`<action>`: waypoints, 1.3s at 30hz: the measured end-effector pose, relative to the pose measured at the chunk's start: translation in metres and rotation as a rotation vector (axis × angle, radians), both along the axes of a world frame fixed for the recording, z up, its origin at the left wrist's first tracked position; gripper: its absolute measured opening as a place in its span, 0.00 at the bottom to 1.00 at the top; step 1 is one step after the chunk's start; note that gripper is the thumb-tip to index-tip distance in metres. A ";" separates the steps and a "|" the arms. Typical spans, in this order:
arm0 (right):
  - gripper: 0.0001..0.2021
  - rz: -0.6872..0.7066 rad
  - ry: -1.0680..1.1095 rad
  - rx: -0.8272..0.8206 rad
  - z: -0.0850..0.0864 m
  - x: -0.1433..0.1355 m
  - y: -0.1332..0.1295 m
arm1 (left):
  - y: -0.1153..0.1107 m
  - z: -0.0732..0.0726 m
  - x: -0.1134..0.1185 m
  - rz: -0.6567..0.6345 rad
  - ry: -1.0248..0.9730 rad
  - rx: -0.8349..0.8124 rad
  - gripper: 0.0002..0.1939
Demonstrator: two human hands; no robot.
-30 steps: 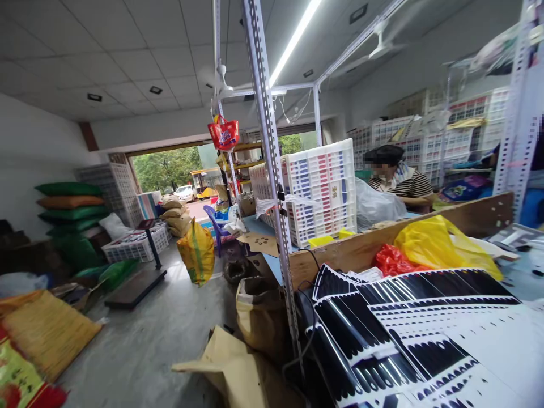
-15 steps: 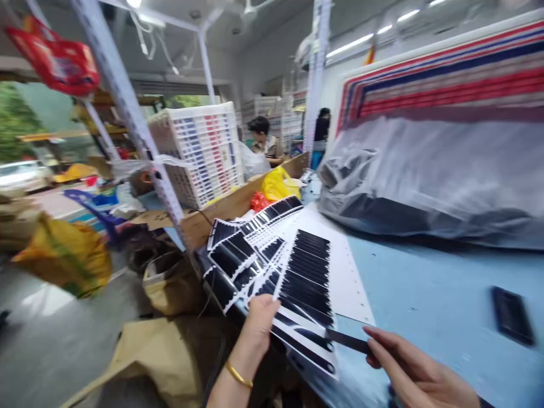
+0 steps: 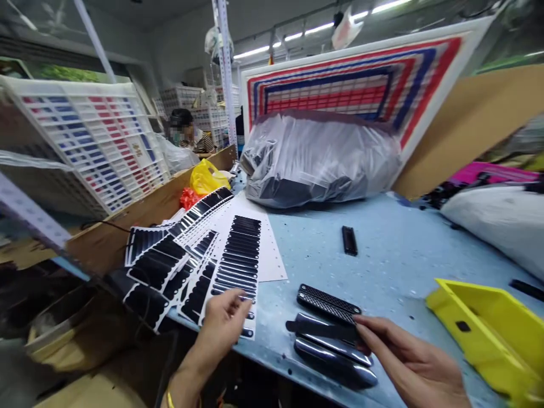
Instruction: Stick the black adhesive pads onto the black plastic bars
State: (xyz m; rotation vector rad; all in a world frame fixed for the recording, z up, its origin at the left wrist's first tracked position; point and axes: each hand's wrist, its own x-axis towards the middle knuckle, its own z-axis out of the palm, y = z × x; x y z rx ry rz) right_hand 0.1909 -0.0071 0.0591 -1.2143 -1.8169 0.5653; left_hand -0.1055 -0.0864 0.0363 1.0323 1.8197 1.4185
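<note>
A thin black adhesive strip (image 3: pixel 304 327) is pinched between the thumb and fingers of my right hand (image 3: pixel 408 357). It lies across several elongated black pieces: one with a textured face (image 3: pixel 327 301) behind it, and glossy, smooth ones (image 3: pixel 331 362) in front. My left hand (image 3: pixel 223 323) hovers over the near end of a white sheet of black strips (image 3: pixel 238 249), its fingers loosely curled and nothing visible between them. More such sheets (image 3: pixel 159 263) lie overlapped to the left, some on white perforated paper (image 3: pixel 272 255).
Another small black piece (image 3: pixel 349 240) lies mid-table. A yellow bin (image 3: pixel 480 323) stands at right. A large plastic-wrapped bundle (image 3: pixel 318 158) sits at the back before a striped crate (image 3: pixel 323 85). A wooden board (image 3: pixel 123 226) edges the left side. Another person (image 3: pixel 191 136) sits beyond.
The view has swung right, bringing the yellow bin and black pieces into sight. My right hand has carried the strip from the sheet to the black pieces. My left hand has loosened from the sheet.
</note>
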 end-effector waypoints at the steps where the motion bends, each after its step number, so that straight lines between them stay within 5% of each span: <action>1: 0.14 0.038 0.003 -0.013 0.003 0.000 -0.004 | 0.002 0.002 0.020 -0.151 -0.149 -0.042 0.18; 4: 0.13 0.084 0.030 -0.039 0.005 0.006 -0.014 | 0.007 0.008 0.064 -0.470 -0.454 -0.136 0.14; 7: 0.16 0.044 0.117 -0.098 0.004 0.018 -0.022 | 0.013 0.014 0.077 -0.551 -0.497 -0.125 0.11; 12: 0.29 -0.046 0.358 -0.339 0.010 0.040 -0.021 | 0.030 0.020 0.070 -0.590 -0.141 0.031 0.10; 14: 0.26 -0.047 0.224 -0.296 0.017 0.044 -0.016 | 0.036 0.022 0.071 -0.632 0.033 0.128 0.10; 18: 0.20 0.163 -0.124 -0.240 0.033 0.038 -0.008 | 0.048 0.023 0.077 -0.734 0.249 0.271 0.10; 22: 0.21 0.301 -0.198 -0.340 0.034 0.030 -0.004 | 0.062 0.011 0.079 -0.720 0.359 0.368 0.10; 28: 0.10 0.299 -0.195 -0.438 0.015 0.031 0.009 | 0.080 -0.013 0.074 -0.689 0.463 0.637 0.12; 30: 0.07 0.288 -0.192 -0.451 0.010 0.032 0.015 | 0.085 -0.020 0.068 -0.689 0.472 0.600 0.10; 34: 0.08 0.219 -0.212 -0.372 0.004 0.042 0.026 | 0.093 -0.029 0.050 -0.690 0.392 0.342 0.24; 39: 0.11 0.127 -0.154 -0.379 -0.007 0.056 0.036 | 0.103 -0.032 0.044 -0.553 0.315 0.039 0.08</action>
